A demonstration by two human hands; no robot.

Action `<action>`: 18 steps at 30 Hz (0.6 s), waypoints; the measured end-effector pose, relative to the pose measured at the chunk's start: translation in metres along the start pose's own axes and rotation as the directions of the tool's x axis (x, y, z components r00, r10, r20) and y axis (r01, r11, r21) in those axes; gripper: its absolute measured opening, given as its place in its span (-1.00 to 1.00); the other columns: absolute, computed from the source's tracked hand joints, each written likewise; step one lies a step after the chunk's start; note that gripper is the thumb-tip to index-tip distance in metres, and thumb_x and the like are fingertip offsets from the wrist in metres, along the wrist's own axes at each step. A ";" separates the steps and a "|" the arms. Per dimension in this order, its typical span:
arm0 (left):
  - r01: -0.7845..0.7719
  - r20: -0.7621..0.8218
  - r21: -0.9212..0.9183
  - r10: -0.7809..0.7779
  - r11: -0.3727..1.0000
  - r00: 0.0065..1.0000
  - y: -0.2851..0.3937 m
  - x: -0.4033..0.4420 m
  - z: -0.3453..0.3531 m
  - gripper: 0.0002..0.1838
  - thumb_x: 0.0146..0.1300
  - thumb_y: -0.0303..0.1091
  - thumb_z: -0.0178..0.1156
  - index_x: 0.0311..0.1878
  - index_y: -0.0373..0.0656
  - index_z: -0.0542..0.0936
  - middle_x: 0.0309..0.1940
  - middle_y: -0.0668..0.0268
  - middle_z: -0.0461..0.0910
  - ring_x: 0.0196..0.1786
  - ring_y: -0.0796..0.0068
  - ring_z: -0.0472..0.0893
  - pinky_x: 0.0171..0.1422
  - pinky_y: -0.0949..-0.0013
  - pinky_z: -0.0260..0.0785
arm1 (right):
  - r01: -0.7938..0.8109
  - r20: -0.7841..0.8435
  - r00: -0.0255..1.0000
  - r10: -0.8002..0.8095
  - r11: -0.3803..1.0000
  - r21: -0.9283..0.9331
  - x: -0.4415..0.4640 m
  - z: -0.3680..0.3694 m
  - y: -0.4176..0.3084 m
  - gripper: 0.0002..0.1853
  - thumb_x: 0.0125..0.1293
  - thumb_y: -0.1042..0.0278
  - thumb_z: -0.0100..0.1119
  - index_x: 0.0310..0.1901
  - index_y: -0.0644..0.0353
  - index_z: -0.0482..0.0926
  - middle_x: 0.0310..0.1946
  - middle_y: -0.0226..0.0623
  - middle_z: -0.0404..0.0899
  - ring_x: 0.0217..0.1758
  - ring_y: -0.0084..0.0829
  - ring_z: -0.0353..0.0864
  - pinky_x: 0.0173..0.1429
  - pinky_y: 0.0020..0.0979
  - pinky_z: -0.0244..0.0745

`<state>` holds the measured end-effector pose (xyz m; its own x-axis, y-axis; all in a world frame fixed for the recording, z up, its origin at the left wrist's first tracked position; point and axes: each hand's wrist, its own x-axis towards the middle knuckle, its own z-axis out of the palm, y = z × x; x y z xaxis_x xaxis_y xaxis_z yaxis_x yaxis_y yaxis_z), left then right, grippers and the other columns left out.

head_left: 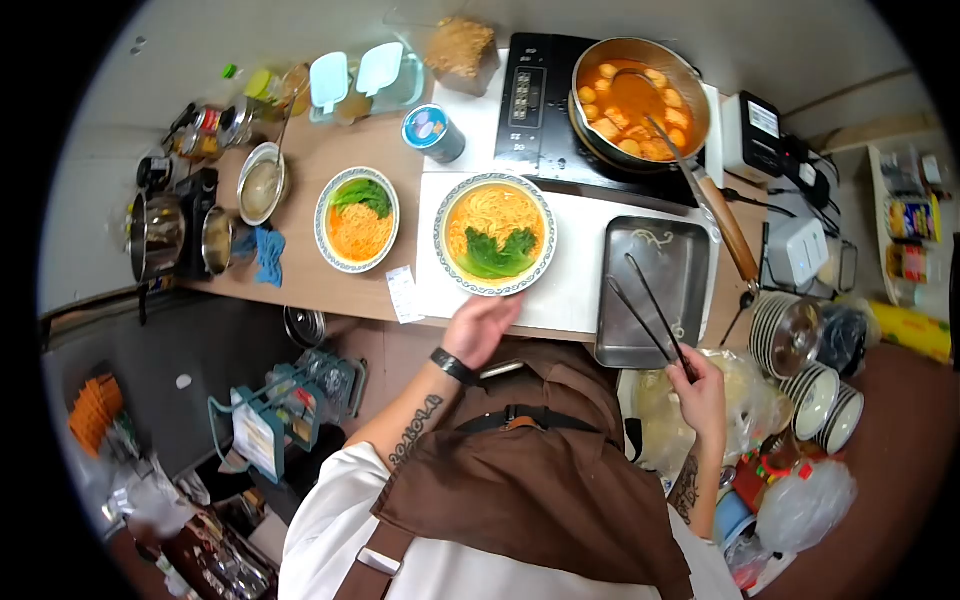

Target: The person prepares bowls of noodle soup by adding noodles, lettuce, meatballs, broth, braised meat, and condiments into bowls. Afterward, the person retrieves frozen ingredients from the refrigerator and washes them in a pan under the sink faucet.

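Noodle bowl [495, 180] sits on pale part of worktop [575, 250], directly ahead of your left hand [484, 330], nearer of two. Bowl round, no long axis. Left fingertips hidden at near rim: can't tell if gripping or only touching. Your right hand [704, 388]: fingers clamped round black tongs [655, 308], long axis slanting forward-left over metal tray [690, 260]. Ladle [735, 235] head hard to make out in broth [635, 100].

The right hand [703, 385] hides one end of the tongs [656, 306].
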<state>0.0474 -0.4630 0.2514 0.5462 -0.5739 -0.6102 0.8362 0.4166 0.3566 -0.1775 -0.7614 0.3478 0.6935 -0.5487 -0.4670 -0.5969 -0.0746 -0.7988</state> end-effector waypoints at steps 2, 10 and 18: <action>-0.093 -0.050 -0.056 0.091 0.994 0.995 0.014 -0.009 -0.009 -0.65 0.41 -0.29 0.13 0.17 -0.24 0.51 0.14 0.06 0.61 0.26 0.14 0.58 0.47 0.07 0.35 | 0.052 0.072 0.996 -0.047 0.997 -0.059 0.022 0.001 -0.018 -0.62 0.26 0.49 0.35 0.08 0.45 0.61 -0.38 -0.48 0.48 -0.35 -0.69 0.41 -0.26 -0.58 0.39; -0.309 -0.202 0.171 0.340 0.936 0.918 0.083 -0.016 -0.040 -0.41 0.53 0.01 -0.06 0.39 -0.25 0.31 0.17 0.13 0.56 0.23 0.29 0.57 0.39 0.17 0.40 | 0.477 0.349 0.876 -0.332 0.696 -0.536 0.073 0.048 -0.122 -0.70 0.25 0.36 0.32 -0.02 0.29 0.64 -0.37 -0.17 0.58 -0.37 -0.17 0.61 -0.23 -0.23 0.53; -0.410 -0.174 0.150 0.432 0.900 0.885 0.083 -0.007 -0.033 -0.33 0.48 -0.30 0.07 0.56 -0.18 0.08 0.39 0.19 0.39 0.36 0.35 0.46 0.43 0.21 0.28 | 0.740 0.591 0.622 -0.514 0.137 -0.659 0.146 0.157 -0.216 -0.87 0.32 0.36 0.17 -0.25 0.19 0.65 -0.29 -0.15 0.68 -0.20 -0.09 0.69 -0.09 -0.15 0.58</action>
<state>0.1112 -0.4011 0.2625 0.8363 -0.2052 -0.5085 0.5356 0.5041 0.6774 0.1156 -0.6947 0.3925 0.9764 0.1894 -0.1039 0.1654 -0.9647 -0.2048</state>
